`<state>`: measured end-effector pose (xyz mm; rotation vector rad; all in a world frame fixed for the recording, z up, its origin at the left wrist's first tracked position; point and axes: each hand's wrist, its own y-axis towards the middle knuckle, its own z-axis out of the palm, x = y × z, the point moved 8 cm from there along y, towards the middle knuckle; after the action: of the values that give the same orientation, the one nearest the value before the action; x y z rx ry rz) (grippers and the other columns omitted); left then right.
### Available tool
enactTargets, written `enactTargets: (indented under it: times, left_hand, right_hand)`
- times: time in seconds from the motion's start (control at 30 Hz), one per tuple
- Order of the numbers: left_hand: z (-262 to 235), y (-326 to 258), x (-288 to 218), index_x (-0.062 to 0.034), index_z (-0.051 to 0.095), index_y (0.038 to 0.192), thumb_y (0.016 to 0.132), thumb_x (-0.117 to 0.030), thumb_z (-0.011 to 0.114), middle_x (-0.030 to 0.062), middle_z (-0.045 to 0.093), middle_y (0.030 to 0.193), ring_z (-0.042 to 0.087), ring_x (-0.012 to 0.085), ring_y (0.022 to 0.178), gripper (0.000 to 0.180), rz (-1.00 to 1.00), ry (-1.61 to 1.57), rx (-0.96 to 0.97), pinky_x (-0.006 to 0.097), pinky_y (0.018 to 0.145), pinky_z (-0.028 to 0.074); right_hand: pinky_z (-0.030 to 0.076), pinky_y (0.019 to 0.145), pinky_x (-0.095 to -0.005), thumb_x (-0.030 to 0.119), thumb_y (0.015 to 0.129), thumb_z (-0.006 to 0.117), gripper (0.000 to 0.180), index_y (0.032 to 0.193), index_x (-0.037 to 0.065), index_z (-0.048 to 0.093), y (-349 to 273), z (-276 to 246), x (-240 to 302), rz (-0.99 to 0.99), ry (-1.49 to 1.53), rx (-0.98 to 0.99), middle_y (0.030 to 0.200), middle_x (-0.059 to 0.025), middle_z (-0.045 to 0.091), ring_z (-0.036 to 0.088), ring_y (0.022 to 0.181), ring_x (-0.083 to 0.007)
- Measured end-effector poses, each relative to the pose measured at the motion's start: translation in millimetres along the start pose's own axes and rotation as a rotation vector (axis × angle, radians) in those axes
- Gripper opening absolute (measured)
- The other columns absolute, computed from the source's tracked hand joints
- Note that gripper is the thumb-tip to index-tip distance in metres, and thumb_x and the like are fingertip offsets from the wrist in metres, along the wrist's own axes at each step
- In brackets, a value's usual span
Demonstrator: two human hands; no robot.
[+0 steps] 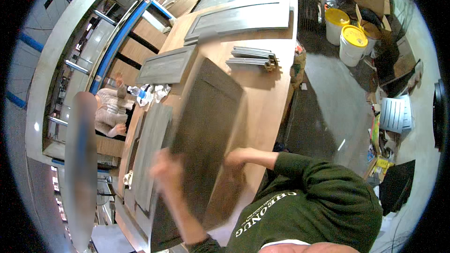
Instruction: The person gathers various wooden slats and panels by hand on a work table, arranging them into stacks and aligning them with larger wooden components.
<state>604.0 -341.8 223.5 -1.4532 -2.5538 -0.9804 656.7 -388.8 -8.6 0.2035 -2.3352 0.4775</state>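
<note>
Steadying a large dark panel [206, 107] at its long edges in the head view, slanted over the tabletop [271, 107]; placing the left hand [168, 171] at the left edge and the right hand [236, 158] at the right, both too blurred to tell gripping from merely pressing. Could slip if supported unevenly. Could also scrape the grey panel [152, 159] at left, or strike the stacked strips [253, 58] beyond, if swung too wide
</note>
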Motion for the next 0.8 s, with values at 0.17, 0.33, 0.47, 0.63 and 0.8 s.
enactTargets:
  times: [0.17, 0.33, 0.47, 0.63, 0.8]
  left_hand:
    - [21.7, 10.0, -18.2, -0.0070, 0.051, 0.099, 0.062, -0.045, 0.072, 0.0075, 0.057, 0.081, 0.058, 0.0261, 0.074, 0.056, -0.058, 0.069, -0.069, 0.037, 0.063, 0.040]
    - [4.1, -7.0, -21.7, -0.0078, 0.053, 0.092, 0.064, -0.039, 0.072, 0.0070, 0.054, 0.079, 0.055, 0.0261, 0.072, 0.046, -0.139, 0.062, 0.082, 0.038, 0.062, 0.040]
    - [-2.8, -0.2, -33.4, -0.0074, 0.055, 0.085, 0.066, -0.039, 0.072, 0.0086, 0.055, 0.071, 0.056, 0.0275, 0.066, 0.040, -0.163, -0.137, 0.007, 0.039, 0.058, 0.043]
    - [-11.2, 2.9, -6.5, -0.0070, 0.058, 0.091, 0.069, -0.038, 0.070, 0.0134, 0.061, 0.078, 0.059, 0.0323, 0.072, 0.040, -0.177, -0.218, 0.181, 0.041, 0.061, 0.046]
    - [-85.7, 42.5, 20.1, -0.0060, 0.060, 0.090, 0.071, -0.045, 0.066, 0.0106, 0.062, 0.076, 0.061, 0.0291, 0.067, 0.043, -0.377, -0.246, 0.127, 0.039, 0.061, 0.046]
  right_hand:
    - [0.046, 0.083, -0.0368, 0.041, 0.074, 0.066, 0.048, 0.108, 0.008, 0.058, -97.7, -74.2, -60.6, 0.028, 0.370, -0.640, 0.100, -0.0132, 0.061, 0.057, 0.096, -0.0261]
    - [0.040, 0.091, -0.0356, 0.032, 0.065, 0.077, 0.069, 0.122, 0.008, 0.044, -152.2, -172.7, -97.8, 0.095, 0.430, -1.474, 0.117, -0.0106, 0.046, 0.048, 0.106, -0.0250]
    - [0.034, 0.099, -0.0347, 0.024, 0.067, 0.074, 0.076, 0.129, 0.003, 0.036, -135.2, -211.4, -164.8, -0.052, 0.436, -1.415, 0.127, -0.0123, 0.042, 0.040, 0.116, -0.0251]
    - [0.043, 0.086, -0.0307, 0.014, 0.063, 0.070, 0.060, 0.117, 0.000, 0.049, -92.4, -220.4, -171.4, -0.293, 0.921, -1.158, 0.107, -0.0066, 0.057, 0.053, 0.098, -0.0177]
    - [0.041, 0.087, -0.0313, 0.016, 0.067, 0.074, 0.061, 0.119, 0.000, 0.047, -117.4, -288.8, -29.7, -0.398, 0.678, -1.027, 0.103, -0.0061, 0.056, 0.050, 0.098, -0.0168]
